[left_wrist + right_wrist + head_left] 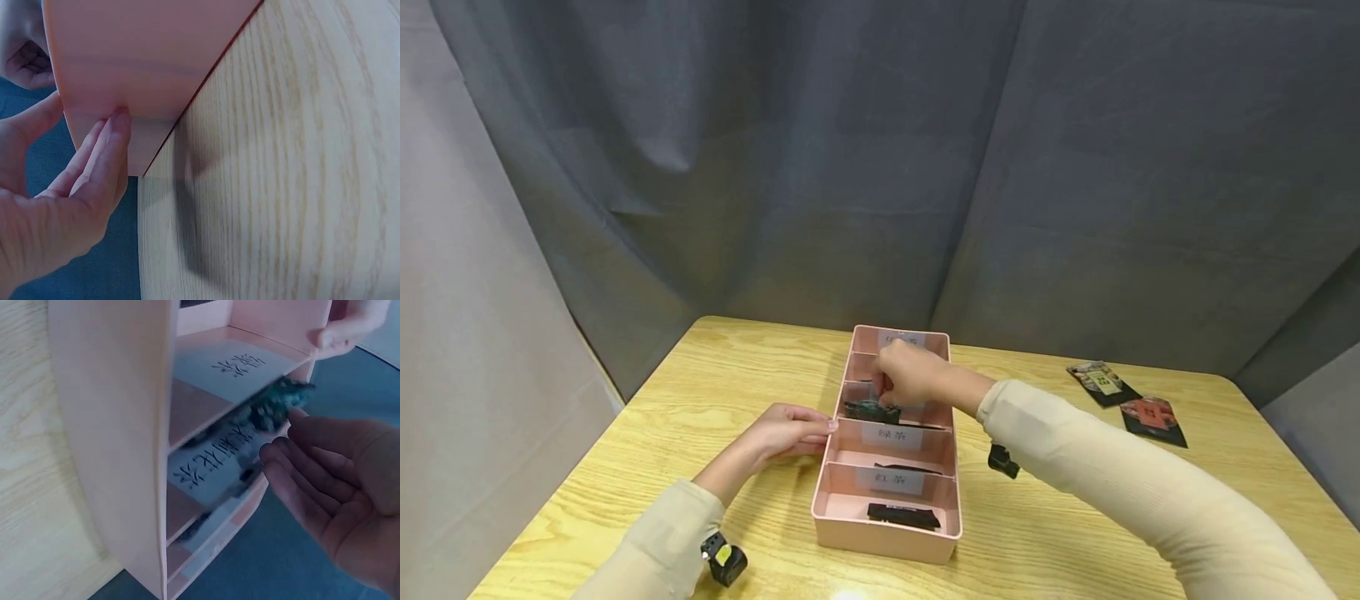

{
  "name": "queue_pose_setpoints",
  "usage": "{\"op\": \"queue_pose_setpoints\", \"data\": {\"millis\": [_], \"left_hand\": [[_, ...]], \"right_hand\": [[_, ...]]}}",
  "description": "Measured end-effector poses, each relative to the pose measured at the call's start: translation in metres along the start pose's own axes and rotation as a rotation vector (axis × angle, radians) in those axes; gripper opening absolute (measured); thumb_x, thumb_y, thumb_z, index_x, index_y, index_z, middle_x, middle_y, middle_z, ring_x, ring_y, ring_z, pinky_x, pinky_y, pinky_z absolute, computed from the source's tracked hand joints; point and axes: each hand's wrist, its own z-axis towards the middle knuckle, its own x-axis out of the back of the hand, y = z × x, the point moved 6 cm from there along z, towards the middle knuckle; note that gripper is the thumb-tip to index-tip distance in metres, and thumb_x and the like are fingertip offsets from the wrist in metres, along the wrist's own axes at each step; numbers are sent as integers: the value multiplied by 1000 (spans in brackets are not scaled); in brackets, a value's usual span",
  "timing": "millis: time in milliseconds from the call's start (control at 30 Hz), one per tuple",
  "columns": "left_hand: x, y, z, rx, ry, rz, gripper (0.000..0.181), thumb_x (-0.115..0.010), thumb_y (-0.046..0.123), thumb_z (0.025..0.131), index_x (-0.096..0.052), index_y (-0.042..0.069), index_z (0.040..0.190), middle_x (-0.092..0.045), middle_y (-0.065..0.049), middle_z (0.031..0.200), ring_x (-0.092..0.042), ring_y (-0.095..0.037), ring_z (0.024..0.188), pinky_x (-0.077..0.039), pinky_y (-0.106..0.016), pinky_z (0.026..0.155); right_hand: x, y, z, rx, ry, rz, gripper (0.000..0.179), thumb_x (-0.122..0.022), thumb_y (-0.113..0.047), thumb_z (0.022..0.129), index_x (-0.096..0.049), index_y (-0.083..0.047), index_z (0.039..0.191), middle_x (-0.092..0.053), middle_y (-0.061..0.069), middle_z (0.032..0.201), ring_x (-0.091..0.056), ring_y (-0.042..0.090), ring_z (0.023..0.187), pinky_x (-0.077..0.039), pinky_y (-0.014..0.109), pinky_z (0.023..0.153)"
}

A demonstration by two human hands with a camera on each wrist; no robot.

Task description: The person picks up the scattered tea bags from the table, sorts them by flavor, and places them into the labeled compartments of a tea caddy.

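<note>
On the table stands a long pink divided box with paper labels in Chinese characters on its partitions. Above one of its middle compartments, my right hand pinches a small dark green packet near its edge, with the remaining fingers curled. The packet dips partly below the box rim. Against the left side of the box is my left hand. Its nearly straight fingers touch the outer wall, and the thumb lies at the rim.
A black packet lies in the nearest compartment, and another dark packet shows behind it. To the right on the wooden table are a packet with a yellow-green label and one with a red label. Grey curtains hang behind.
</note>
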Motion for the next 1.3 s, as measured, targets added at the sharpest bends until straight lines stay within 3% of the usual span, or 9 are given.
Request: {"op": "queue_pose_setpoints", "data": {"millis": [267, 633, 800, 1000, 1300], "left_hand": [[0, 0, 0, -8, 7, -20, 37, -68, 13, 88, -60, -11, 115, -70, -22, 112, -71, -20, 95, -58, -38, 94], [1, 2, -5, 6, 3, -15, 35, -67, 13, 89, -61, -10, 114, -72, -17, 108, -71, -17, 94, -58, -37, 93], [2, 3, -6, -2, 2, -20, 32, -66, 12, 89, -63, -10, 112, -72, -16, 107, -71, -15, 92, -58, -36, 93], [0, 2, -8, 0, -5, -18, 32, -66, 12, 89, -62, -10, 113, -71, -18, 111, -71, -16, 93, -58, -36, 93], [-1, 1, -9, -3, -11, -28, 33, -66, 13, 89, -62, -11, 112, -71, -18, 110, -71, -18, 95, -57, -38, 94]], "right_hand": [[22, 21, -21, -67, 32, 53, 8, -80, -12, 77, -73, -9, 76, -71, 1, 71, -61, 5, 62, -54, 18, 56], [21, 104, -79, -195, 73, 82, 12, -78, -10, 78, -73, -1, 83, -72, 6, 74, -63, 10, 65, -55, 25, 58], [13, 150, -111, -323, 72, 93, 12, -74, -13, 82, -74, -2, 84, -73, 8, 78, -65, 14, 68, -58, 32, 62], [-1, 198, -150, -516, 1, 124, 23, -68, -21, 88, -72, 1, 95, -73, 16, 91, -67, 26, 82, -59, 42, 72], [-14, 242, -199, -667, -73, 66, 36, -61, -23, 92, -66, 9, 107, -68, 27, 103, -62, 42, 94, -55, 52, 81]]}}
